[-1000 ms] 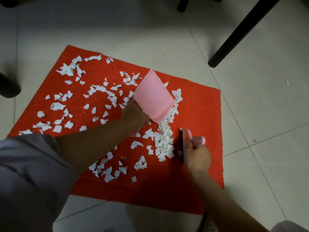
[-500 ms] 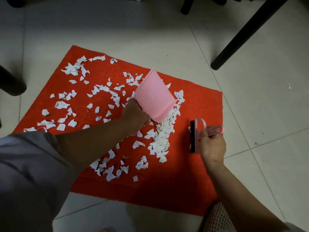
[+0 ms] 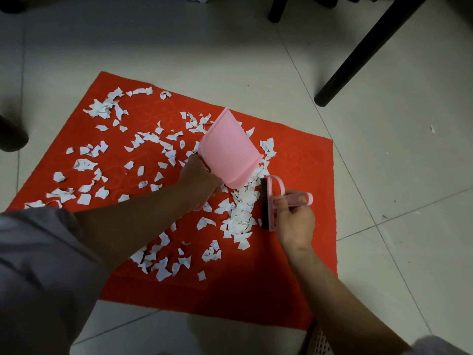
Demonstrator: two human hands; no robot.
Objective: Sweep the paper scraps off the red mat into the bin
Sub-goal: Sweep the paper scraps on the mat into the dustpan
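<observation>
A red mat [image 3: 294, 278] lies on the tiled floor, strewn with several white paper scraps [image 3: 240, 213]; a dense pile lies near its middle right. My left hand [image 3: 199, 180] grips the handle of a pink dustpan [image 3: 227, 149], held tilted with its lip down at the top of the pile. My right hand [image 3: 294, 221] grips a small pink brush [image 3: 271, 201] with dark bristles, its bristle edge touching the pile's right side. A perforated pale bin [image 3: 320, 342] shows partly at the bottom edge, beside my right forearm.
Black furniture legs [image 3: 358, 55] stand on the floor beyond the mat's right corner, another dark leg [image 3: 10, 137] at the far left. White tiled floor [image 3: 409, 201] surrounds the mat. My grey sleeve [image 3: 38, 265] fills the lower left.
My right hand drew the brush away to the right, then brought it back left against the pile. The dustpan has stayed nearly in place.
</observation>
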